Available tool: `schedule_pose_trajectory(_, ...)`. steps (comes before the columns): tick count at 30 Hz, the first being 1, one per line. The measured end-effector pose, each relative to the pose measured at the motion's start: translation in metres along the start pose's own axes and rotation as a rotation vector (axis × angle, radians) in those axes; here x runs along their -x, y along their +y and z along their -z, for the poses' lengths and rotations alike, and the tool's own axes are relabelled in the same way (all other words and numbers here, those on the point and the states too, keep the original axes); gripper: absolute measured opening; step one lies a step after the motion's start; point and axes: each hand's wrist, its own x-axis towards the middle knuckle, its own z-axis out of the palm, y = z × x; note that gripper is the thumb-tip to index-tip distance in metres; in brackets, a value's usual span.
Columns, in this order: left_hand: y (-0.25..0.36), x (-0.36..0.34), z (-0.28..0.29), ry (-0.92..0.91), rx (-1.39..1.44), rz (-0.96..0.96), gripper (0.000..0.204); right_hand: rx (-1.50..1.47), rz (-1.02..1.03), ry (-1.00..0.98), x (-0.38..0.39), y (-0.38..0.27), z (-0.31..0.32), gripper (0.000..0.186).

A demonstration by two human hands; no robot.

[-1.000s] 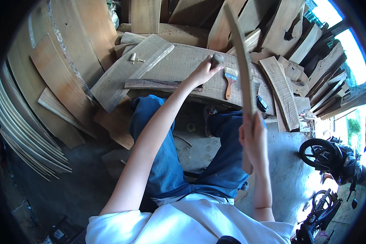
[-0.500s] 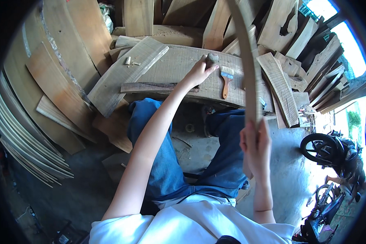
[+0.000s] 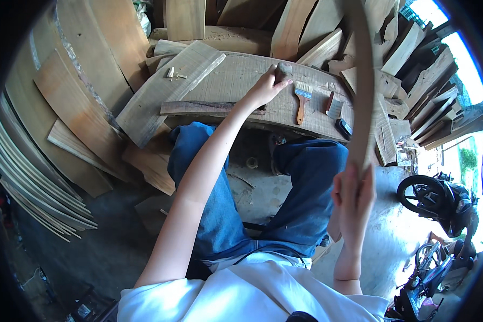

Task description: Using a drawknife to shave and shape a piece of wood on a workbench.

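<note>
Your left hand [image 3: 265,89]: closed around a rounded grey-brown knob [image 3: 284,70], over the plank bench [image 3: 228,80] | your right hand [image 3: 354,197]: gripping a long wooden slat [image 3: 364,96], right of the flat paintbrush [image 3: 302,97]

The left arm [image 3: 193,188] reaches well forward, nearly straight, and from here I see the left hand [image 3: 263,90] curled in a grip, thumb [image 3: 284,83] angled rightward. The right hand [image 3: 355,198] is much nearer the torso [image 3: 247,290], fingers [image 3: 337,190] folded, slightly blurred, wrist [image 3: 353,236] in line with the forearm [image 3: 350,263].
</note>
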Motion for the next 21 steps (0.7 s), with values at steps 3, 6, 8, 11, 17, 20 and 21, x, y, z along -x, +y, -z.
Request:
schedule_pose_trajectory(3,-0.006,-0.004,0.000,-0.017,0.042,-0.005,0.055,-0.015,0.146,0.119,-0.006,0.010,-0.010,0.015)
schedule_pose_trajectory(6,-0.004,-0.002,-0.004,0.013,0.040,-0.057,0.055,0.183,0.095,-0.077,-0.011,0.046,-0.018,0.012)
schedule_pose_trajectory(8,-0.006,-0.004,-0.005,0.006,0.053,-0.027,0.056,-0.004,-0.213,-0.291,-0.018,0.048,-0.018,0.013)
schedule_pose_trajectory(11,-0.007,0.000,-0.001,0.030,0.077,0.007,0.056,-0.139,-0.177,-0.250,-0.024,0.026,-0.008,0.014)
schedule_pose_trajectory(17,-0.006,-0.004,-0.004,0.051,0.018,-0.053,0.044,-0.113,0.197,0.148,-0.026,0.011,-0.012,0.019)
schedule_pose_trajectory(20,-0.007,-0.005,-0.005,0.027,0.023,-0.029,0.054,0.194,-0.019,-0.081,-0.028,0.044,-0.022,0.014)
schedule_pose_trajectory(21,-0.010,-0.006,-0.004,0.004,0.024,-0.022,0.054,0.224,-0.227,-0.251,-0.029,0.042,-0.023,0.014)
